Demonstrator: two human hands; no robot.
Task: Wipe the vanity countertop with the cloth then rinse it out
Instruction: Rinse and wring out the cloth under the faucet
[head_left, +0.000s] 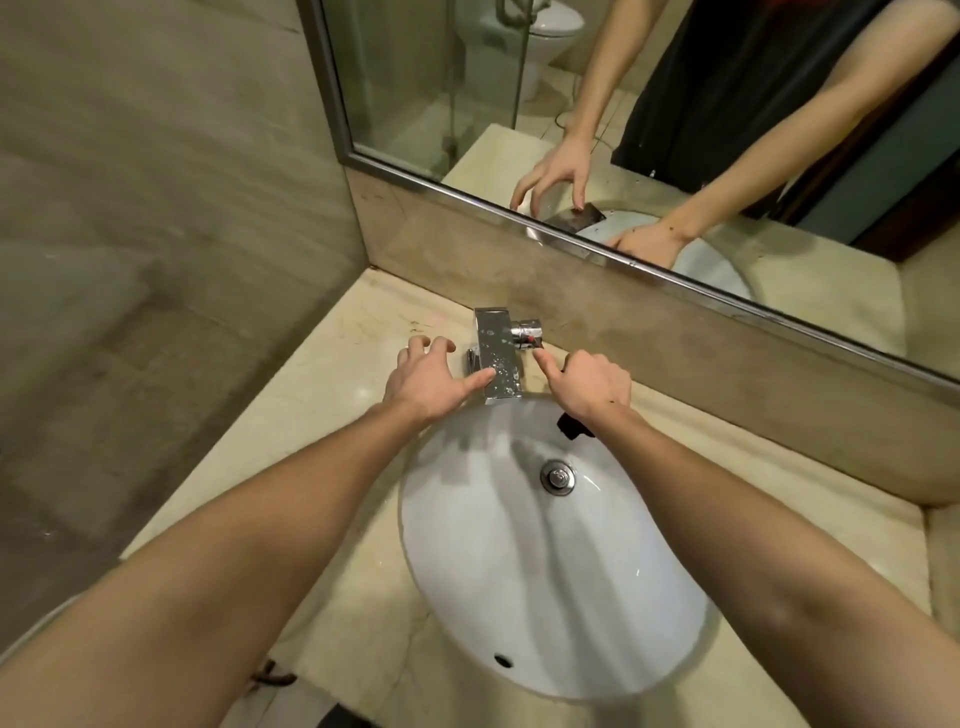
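The oval white basin (467, 519) sat sunk under the countertop (322, 415). It held a round chrome drain plug (557, 477) at its low point, and a small dark overflow hole (503, 661) showed in its near wall. Its glazed surface looked smooth and glossy, with soft highlights.

Your left hand (426, 376) rested at the left side of the faucet (496, 348). Its fingers were spread apart on the stone, and the straight thumb (478, 380) touched the side of the spout.

Your right hand (592, 387) was just right of the spout. Its index finger (545, 364) pointed up at the knob (527, 332), and its tip was almost at the knob's underside. The other fingers were curled into the palm.

The cloth (574, 428), a dark crumpled scrap, stuck out from under the heel of that hand, over the basin's back rim. Your curled fingers seemed to be clutching it.

The faucet was a boxy, square-edged block of polished chrome, speckled with water drops. Its knob was a short cylinder jutting out to the right.

The countertop was pale cream stone with faint veining and a shine. A brownish stain lay near the faucet's base. Behind it rose a duller beige stone backsplash (675, 332), and above that a metal-framed mirror (415, 78).
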